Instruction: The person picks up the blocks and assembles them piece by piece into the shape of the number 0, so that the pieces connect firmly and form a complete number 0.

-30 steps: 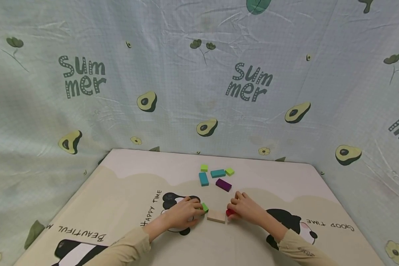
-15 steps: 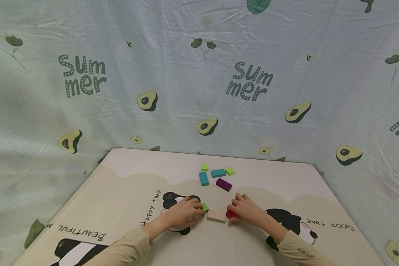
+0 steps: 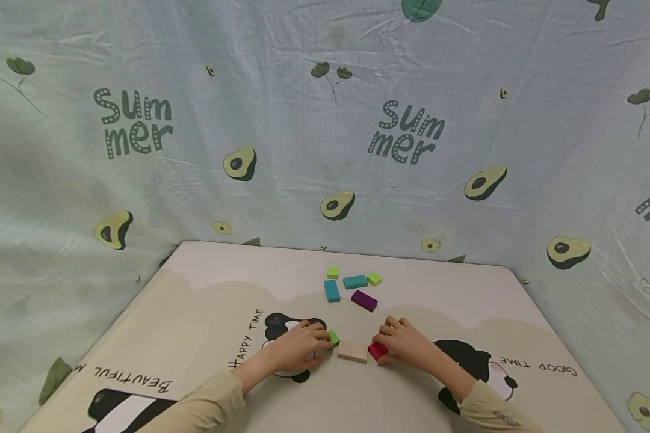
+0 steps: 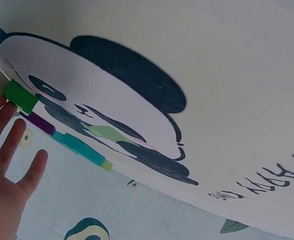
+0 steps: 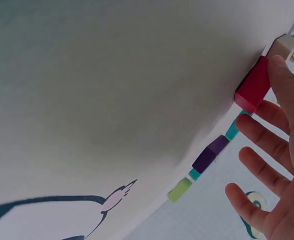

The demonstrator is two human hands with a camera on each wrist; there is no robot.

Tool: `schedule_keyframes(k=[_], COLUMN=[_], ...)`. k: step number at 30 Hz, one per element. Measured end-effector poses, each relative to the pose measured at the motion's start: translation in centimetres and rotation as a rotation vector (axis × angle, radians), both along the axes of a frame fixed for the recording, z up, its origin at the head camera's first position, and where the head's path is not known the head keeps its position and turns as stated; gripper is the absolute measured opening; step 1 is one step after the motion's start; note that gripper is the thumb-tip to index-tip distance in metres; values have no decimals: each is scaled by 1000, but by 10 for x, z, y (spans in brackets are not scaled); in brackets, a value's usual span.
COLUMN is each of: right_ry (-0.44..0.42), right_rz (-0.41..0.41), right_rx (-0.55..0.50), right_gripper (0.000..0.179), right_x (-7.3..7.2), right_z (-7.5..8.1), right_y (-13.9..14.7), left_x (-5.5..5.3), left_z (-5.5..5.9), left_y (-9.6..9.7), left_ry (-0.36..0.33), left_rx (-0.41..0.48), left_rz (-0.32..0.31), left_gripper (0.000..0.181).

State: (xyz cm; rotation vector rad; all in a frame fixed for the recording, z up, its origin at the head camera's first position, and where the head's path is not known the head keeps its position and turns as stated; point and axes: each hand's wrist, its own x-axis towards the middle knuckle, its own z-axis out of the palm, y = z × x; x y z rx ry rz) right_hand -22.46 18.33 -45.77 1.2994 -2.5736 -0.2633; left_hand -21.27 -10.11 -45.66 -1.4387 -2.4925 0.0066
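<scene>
At lower centre, the green block (image 3: 334, 338) is being touched and partly hidden by the straight fingers of the left hand (image 3: 298, 347), which is being cropped in its wrist view; beside the wooden block (image 3: 352, 352), the red block (image 3: 377, 351) is being pinched by the right hand (image 3: 410, 345).

A pale tabletop (image 3: 206, 300) walled in by a printed sheet (image 3: 281, 120).
The grey-green sheet hangs wrinkled behind the far edge and at the left and right, printed with 5 large avocado halves (image 3: 240, 164), yellow flowers (image 3: 430, 245), leafy sprigs (image 3: 319, 70) and "SUMMER" lettering (image 3: 406, 133), 2 whole and 1 cut off at the right. The tabletop runs from pink at the far edge to beige nearer, with panda drawings (image 3: 468, 356) and the words "HAPPY TIME" (image 3: 246, 338) and "GOOD TIME" (image 3: 538, 365). Light is soft, with faint glints on the creases.
</scene>
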Motion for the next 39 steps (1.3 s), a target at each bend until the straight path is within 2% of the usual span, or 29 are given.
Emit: schedule_keyframes(k=[11, 23, 29, 36, 39], right_ry=[86, 37, 64, 102, 100], right_rz=[54, 16, 27, 62, 51], right_rx=[-41, -38, -91, -137, -146], right_gripper=[38, 40, 38, 28, 25], right_x=[-2, -2, -8, -17, -21], right_z=[-3, 0, 2, 0, 0], right_y=[-1, -2, 0, 3, 4], left_x=[1, 0, 0, 1, 1], left_z=[0, 0, 1, 2, 2], left_y=[-1, -1, -1, -1, -1], left_ry=[-6, -7, -26, -31, -27], left_rx=[15, 14, 5, 21, 26], left_rz=[2, 4, 22, 10, 4], left_gripper=[29, 28, 29, 29, 28])
